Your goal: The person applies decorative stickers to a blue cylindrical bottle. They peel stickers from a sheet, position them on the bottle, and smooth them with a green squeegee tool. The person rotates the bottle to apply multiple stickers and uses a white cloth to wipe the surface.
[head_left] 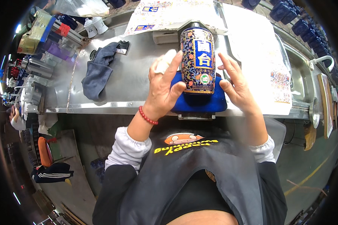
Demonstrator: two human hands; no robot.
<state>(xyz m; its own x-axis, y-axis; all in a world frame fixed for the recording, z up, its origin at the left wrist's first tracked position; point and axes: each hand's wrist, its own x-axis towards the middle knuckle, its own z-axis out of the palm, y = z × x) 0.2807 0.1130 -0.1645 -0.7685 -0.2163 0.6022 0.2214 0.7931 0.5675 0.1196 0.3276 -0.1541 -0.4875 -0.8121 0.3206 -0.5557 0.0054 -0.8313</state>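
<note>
A dark blue bottle (198,60) with a dense floral pattern and a blue label panel lies on a blue padded rest (201,103) at the bench's front edge. My left hand (163,82) is on its left side, fingers spread, with something white at the fingers, perhaps a wrap or cloth. Thumb and fingers appear just off the bottle. To the right of it my right hand (236,84) is spread too, palm toward the bottle, with a small gap between them. Neither hand grips the bottle.
A grey-blue cloth (100,71) lies on the steel bench (127,86) at left. Patterned printed sheets (255,56) cover the right side and the back. Two white bottles (95,27) stand at back left. A sink (302,75) is at far right; several dark blue bottles (308,32) stand beyond.
</note>
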